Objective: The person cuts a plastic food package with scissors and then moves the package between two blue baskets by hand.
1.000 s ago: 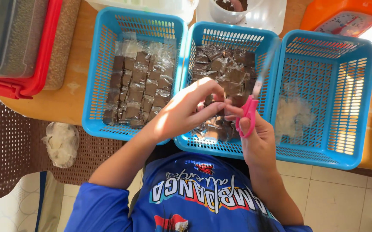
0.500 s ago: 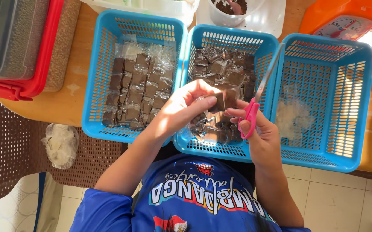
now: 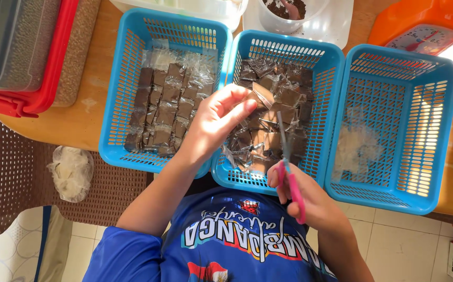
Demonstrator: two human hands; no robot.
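My left hand (image 3: 217,124) pinches one clear-wrapped brown piece (image 3: 262,97) over the middle blue basket (image 3: 324,94), which holds a loose pile of similar wrapped pieces. Below it, at that basket's near edge, my right hand (image 3: 306,202) grips pink-handled scissors (image 3: 289,175). Their blades point up toward the held piece and do not touch it. In the left blue basket (image 3: 115,94), wrapped brown pieces (image 3: 163,104) lie in neat rows. The right blue basket (image 3: 442,130) holds only clear wrapper scraps (image 3: 357,149).
The baskets stand on a wooden table (image 3: 82,122). Red-lidded containers (image 3: 25,57) are at the far left. A white tub of brown powder (image 3: 284,10) and an orange kitchen scale (image 3: 420,31) stand behind. A crumpled plastic bag (image 3: 72,172) lies on a brown woven seat.
My left hand has lifted the wrapped piece farther over the middle basket. The scissors have come away from it and dropped toward the basket's near edge.
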